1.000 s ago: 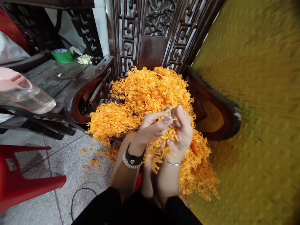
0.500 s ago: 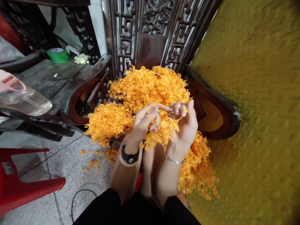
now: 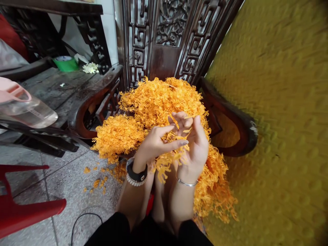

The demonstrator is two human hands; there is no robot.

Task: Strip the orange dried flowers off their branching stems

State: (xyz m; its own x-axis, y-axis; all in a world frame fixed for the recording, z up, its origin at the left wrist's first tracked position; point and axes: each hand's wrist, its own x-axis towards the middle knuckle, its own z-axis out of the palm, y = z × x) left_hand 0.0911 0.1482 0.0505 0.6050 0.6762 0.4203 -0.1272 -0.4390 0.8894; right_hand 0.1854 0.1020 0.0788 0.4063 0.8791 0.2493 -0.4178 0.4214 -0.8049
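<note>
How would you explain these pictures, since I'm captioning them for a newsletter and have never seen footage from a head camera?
There is no machine here, only a person's two bare hands. Every picture comes from one camera worn on the head, looking forward and down.

The left hand wears a black band on its wrist; the right hand has a silver bangle. Between them is a loose orange bunch. Overlapping fingers hide which hand actually grips it.

Beyond them, a big heap of the same frilly orange pieces lies on a dark wooden chair. More bits lie on the speckled floor. On the dark wooden surface at the left are a pink-lidded clear container and a green roll.
</note>
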